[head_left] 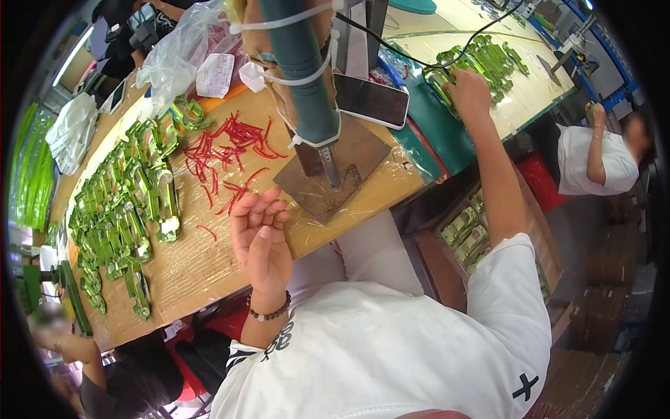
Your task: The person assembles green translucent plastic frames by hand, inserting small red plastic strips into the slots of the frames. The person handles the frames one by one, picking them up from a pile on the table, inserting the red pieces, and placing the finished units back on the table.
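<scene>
My left hand (259,243), palm up with fingers loosely curled and thumb apart, holds nothing at the table's front edge. It is just left of a rusty metal plate (315,202) beneath a dark green cylindrical tool (304,105) with a metal nozzle. My right hand (469,94) reaches far to the right, its fingers drawn together at the near edge of a heap of green plastic pieces (488,59). Whatever lies between those fingertips is hidden. Thin red strips (230,143) lie scattered beyond my left hand.
Many green and clear pieces (118,202) cover the table's left side. A phone (373,100) lies behind the plate, below a black cable (398,47). A plastic bag (174,56) is at the back left. A box of packed pieces (466,234) stands below my right arm. Other people sit left and right.
</scene>
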Tool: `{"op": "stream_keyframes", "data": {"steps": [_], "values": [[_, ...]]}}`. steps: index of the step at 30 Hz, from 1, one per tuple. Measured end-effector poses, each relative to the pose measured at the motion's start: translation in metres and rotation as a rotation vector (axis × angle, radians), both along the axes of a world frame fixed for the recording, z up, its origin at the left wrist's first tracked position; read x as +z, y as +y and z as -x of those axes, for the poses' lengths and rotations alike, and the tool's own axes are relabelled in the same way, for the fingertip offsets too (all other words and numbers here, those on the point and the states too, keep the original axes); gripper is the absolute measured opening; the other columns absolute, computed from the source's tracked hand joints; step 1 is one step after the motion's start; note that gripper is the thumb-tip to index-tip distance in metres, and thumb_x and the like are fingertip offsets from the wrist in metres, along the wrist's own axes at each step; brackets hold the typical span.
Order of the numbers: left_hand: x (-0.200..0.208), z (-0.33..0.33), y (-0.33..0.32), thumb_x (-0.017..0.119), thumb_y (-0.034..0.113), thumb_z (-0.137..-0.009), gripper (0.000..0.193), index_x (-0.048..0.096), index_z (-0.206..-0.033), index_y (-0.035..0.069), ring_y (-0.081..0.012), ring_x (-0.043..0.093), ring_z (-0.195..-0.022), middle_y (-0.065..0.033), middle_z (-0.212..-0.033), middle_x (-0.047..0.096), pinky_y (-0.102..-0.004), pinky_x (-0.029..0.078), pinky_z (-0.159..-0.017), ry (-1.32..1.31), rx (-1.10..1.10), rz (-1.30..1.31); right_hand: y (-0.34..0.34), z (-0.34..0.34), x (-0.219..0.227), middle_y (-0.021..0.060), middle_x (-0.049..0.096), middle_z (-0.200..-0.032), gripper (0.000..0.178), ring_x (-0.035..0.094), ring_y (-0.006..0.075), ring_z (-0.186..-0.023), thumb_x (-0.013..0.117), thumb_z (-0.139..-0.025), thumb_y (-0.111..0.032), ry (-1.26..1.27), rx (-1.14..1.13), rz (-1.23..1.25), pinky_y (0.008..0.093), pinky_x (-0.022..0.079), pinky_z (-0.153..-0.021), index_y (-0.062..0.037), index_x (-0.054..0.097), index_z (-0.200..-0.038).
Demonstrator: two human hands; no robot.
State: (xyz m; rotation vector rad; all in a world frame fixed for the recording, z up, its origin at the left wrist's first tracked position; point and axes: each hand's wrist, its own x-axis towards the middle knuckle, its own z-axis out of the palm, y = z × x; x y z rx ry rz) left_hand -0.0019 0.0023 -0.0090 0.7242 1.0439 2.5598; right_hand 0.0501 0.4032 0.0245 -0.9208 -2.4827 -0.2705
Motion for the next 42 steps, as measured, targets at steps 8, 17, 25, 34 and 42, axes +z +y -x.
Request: {"op": "stream_keyframes", "data": {"steps": [8,17,25,34,42], "values": [[0.004,-0.002,0.002,0.044,0.007,-0.081,0.038,0.039,-0.118,0.0,-0.0205,0.05,-0.103,-0.0171,-0.119,0.047,-0.0316,0.041,-0.088,0.016,0.026,0.047,0.04,-0.011,0.002,0.0141,0.057,-0.1,0.046,0.056,0.0316,-0.09,0.063,-0.074,-0.04,0.26,-0.05,-0.218,0.0395,0.045,-0.075,-0.006,0.056,-0.105],[0.005,-0.003,0.003,0.045,0.006,-0.081,0.036,0.041,-0.115,0.001,-0.0191,0.051,-0.102,-0.0172,-0.119,0.048,-0.0314,0.04,-0.087,0.015,0.025,0.098,0.054,-0.039,-0.003,0.0149,0.063,-0.083,0.024,0.061,0.0263,-0.076,0.058,-0.078,-0.013,0.323,0.141,0.173,0.0332,0.047,-0.068,-0.0032,0.062,-0.099],[0.005,-0.003,0.005,0.045,0.007,-0.08,0.036,0.041,-0.115,0.001,-0.019,0.051,-0.101,-0.0181,-0.119,0.048,-0.0313,0.04,-0.086,0.012,0.02,0.103,0.062,-0.056,-0.018,0.0131,0.061,-0.081,0.02,0.058,0.0293,-0.075,0.06,-0.075,-0.012,0.251,0.269,0.254,0.0354,0.045,-0.068,-0.0052,0.065,-0.093],[0.006,-0.002,0.006,0.044,0.007,-0.08,0.035,0.041,-0.114,0.001,-0.0192,0.051,-0.099,-0.0177,-0.118,0.048,-0.0311,0.04,-0.086,0.037,0.027,0.133,0.086,-0.047,-0.019,0.0155,0.062,-0.088,0.021,0.058,0.0309,-0.082,0.059,-0.078,-0.016,0.267,0.22,0.277,0.0355,0.045,-0.075,-0.0043,0.064,-0.094],[0.006,-0.003,0.005,0.044,0.006,-0.081,0.033,0.042,-0.113,0.001,-0.0197,0.05,-0.101,-0.0176,-0.118,0.048,-0.031,0.04,-0.087,0.061,0.011,0.14,0.016,-0.022,-0.008,0.0186,0.043,-0.126,0.047,0.04,0.0372,-0.115,0.051,-0.083,-0.041,0.078,0.301,0.024,0.045,0.041,-0.088,-0.0178,0.046,-0.123]]}}
